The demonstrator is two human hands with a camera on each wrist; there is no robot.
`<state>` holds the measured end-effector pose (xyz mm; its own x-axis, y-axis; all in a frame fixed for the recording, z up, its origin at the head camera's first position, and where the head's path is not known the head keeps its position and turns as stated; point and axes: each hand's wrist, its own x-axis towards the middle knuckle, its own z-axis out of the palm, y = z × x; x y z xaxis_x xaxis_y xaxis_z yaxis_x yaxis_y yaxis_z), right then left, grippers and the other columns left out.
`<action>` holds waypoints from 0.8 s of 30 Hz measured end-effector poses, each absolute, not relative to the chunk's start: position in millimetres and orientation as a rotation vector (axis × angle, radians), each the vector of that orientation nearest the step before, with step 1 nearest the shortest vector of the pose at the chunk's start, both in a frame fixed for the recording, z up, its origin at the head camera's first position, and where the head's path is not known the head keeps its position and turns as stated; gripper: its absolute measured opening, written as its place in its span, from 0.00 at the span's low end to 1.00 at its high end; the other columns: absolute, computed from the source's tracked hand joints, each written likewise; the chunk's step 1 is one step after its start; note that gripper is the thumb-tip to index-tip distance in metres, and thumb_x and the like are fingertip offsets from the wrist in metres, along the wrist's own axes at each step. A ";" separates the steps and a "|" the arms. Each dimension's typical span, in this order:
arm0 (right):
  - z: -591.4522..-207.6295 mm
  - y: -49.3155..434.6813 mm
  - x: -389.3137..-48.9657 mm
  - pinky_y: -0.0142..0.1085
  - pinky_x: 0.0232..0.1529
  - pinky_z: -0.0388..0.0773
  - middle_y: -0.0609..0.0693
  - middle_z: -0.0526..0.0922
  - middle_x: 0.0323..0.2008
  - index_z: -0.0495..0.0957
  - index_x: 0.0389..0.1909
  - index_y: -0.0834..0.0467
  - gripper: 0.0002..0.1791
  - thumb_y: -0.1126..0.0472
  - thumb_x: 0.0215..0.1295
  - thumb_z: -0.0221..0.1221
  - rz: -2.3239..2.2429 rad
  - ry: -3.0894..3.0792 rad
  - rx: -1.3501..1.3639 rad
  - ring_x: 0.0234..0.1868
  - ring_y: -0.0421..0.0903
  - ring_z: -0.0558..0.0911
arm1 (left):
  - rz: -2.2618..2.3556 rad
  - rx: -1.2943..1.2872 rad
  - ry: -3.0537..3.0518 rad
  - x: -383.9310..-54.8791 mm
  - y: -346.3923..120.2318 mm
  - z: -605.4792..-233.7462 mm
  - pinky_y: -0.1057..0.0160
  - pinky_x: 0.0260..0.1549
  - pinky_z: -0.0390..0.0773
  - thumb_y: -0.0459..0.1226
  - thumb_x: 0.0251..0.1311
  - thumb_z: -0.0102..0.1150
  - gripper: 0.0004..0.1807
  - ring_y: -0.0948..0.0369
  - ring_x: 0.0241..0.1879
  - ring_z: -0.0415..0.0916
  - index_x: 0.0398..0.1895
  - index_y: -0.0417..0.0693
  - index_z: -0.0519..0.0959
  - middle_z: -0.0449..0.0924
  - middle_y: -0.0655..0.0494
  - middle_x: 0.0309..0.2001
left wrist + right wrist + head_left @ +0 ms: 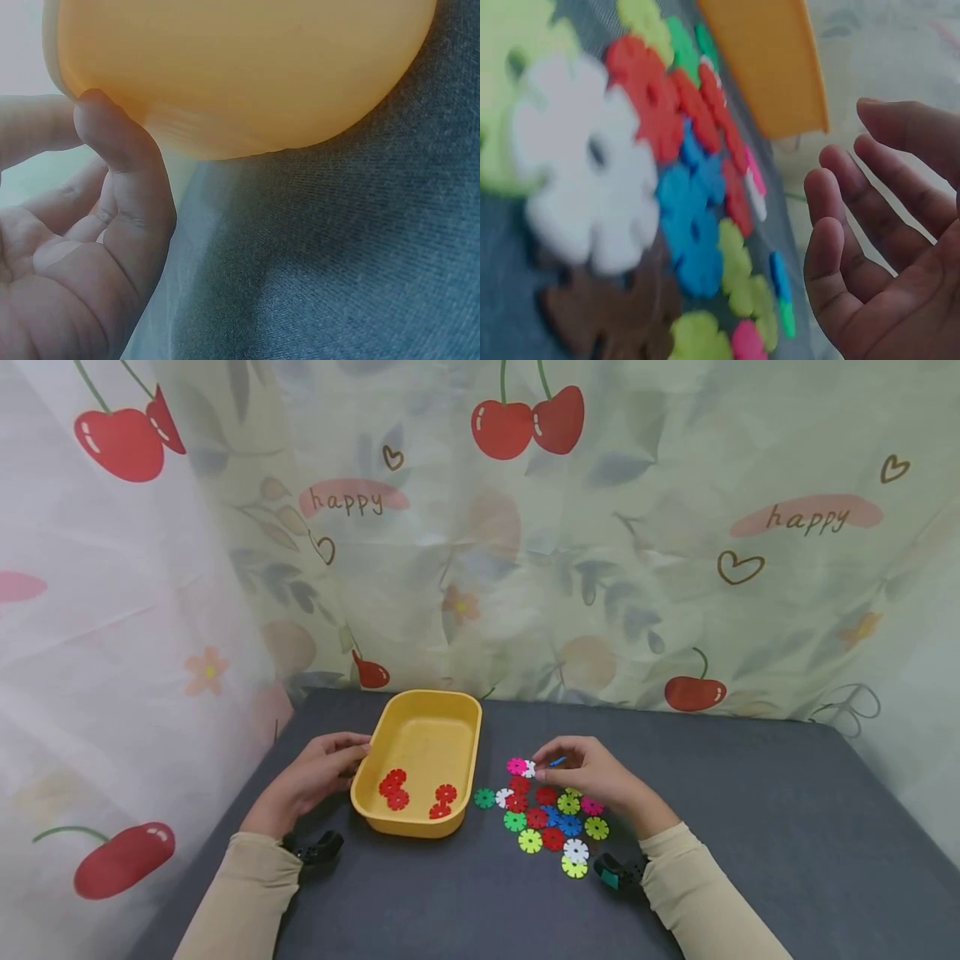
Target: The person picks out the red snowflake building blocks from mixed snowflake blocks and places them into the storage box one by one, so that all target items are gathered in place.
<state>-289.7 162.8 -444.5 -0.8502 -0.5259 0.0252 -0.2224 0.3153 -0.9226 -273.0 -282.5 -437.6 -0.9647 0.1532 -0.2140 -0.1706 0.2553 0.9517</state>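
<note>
On the left side of a yellow plastic tub, my left hand pinches the wall between thumb and fingers. Several red snowflake discs lie inside the tub, among them a pair with one red disc on the right. Above the far edge of a loose pile of discs hovers my right hand. In the right wrist view its fingers are loosely bent, with nothing seen between them and the thumb. A white disc and a pink disc are nearest its fingertips.
Right of the tub spread red, green, blue, yellow, white and pink discs, such as a blue disc. A brown disc shows in the right wrist view. The dark grey table backs onto a printed curtain.
</note>
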 end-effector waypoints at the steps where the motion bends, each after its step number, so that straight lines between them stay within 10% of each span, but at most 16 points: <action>1: -446.1 165.0 -290.6 0.50 0.54 0.86 0.60 0.85 0.54 0.82 0.58 0.65 0.20 0.58 0.72 0.69 -1.541 2.305 -0.673 0.50 0.59 0.87 | 1.771 -0.016 2.265 -273.0 -282.5 -437.6 0.62 0.46 0.87 0.46 0.80 0.56 0.31 0.56 0.47 0.81 0.75 0.34 0.69 0.78 0.36 0.65; 24: -458.0 172.0 -297.2 0.39 0.48 0.85 0.62 0.86 0.55 0.84 0.57 0.63 0.21 0.67 0.62 0.73 -1.291 2.358 -0.762 0.52 0.55 0.82 | 1.768 -0.040 2.259 -273.3 -281.2 -436.1 0.63 0.47 0.87 0.46 0.79 0.57 0.31 0.55 0.47 0.79 0.75 0.35 0.69 0.76 0.37 0.65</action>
